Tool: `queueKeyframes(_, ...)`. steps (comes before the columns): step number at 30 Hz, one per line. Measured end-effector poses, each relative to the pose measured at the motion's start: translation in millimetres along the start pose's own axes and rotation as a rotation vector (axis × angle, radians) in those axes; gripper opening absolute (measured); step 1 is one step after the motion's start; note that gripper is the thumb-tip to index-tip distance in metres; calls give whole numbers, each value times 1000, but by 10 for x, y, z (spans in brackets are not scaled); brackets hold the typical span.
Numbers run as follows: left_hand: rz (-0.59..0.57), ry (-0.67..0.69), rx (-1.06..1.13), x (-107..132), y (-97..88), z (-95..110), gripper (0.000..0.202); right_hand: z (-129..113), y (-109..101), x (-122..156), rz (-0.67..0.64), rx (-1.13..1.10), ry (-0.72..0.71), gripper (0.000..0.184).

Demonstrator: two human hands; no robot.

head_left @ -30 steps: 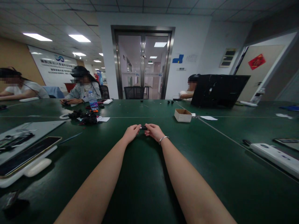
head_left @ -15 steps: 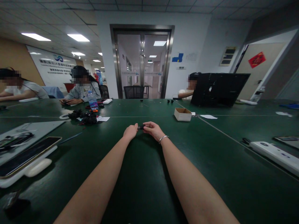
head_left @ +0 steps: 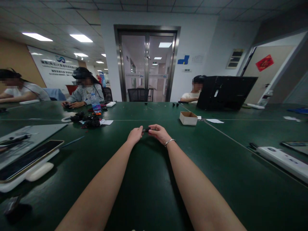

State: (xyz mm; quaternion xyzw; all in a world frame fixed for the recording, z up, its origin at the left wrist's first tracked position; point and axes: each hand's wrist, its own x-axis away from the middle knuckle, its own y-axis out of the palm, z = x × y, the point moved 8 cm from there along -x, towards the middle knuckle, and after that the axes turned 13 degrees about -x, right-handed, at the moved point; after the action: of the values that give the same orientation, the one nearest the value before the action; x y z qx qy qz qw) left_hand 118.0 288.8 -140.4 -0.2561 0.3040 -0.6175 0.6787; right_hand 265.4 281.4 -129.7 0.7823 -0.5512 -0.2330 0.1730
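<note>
Pinching the small dark object (head_left: 146, 130) between them, your left grip (head_left: 135, 135) and right grip (head_left: 158, 133) work best aligned, pressing evenly.

A slim, shiny silver-coloured bangle (head_left: 170, 142) circles the right wrist (head_left: 166, 138). The left wrist (head_left: 130, 143) is bare, as are the left forearm (head_left: 103, 181) and the right forearm (head_left: 193, 175), both smooth in outline and narrowing toward the wrists.

Single head view, wide. We look from above our forearms (head_left: 107, 173), forward and down over the green surface (head_left: 149, 192), toward the glass double doors (head_left: 147, 64); our fingers (head_left: 139, 131) at middle distance, ceiling (head_left: 149, 5) along the top edge.
</note>
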Motion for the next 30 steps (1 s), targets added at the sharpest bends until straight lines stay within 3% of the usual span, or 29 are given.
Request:
queueKeyframes(6,74,158,157,43,-7,133,34,33,-73,6,26,-31,51,23)
queueKeyframes(12,-27,192,400,85,40,217,24,15,-141,28,76,-75,41,20)
queueKeyframes(23,-36,261,391,121,-6,232,28,56,-159,23,68,-72,53,21)
queueKeyframes(30,-74,190,381,73,18,147,35,67,-135,18,25,-51,53,23)
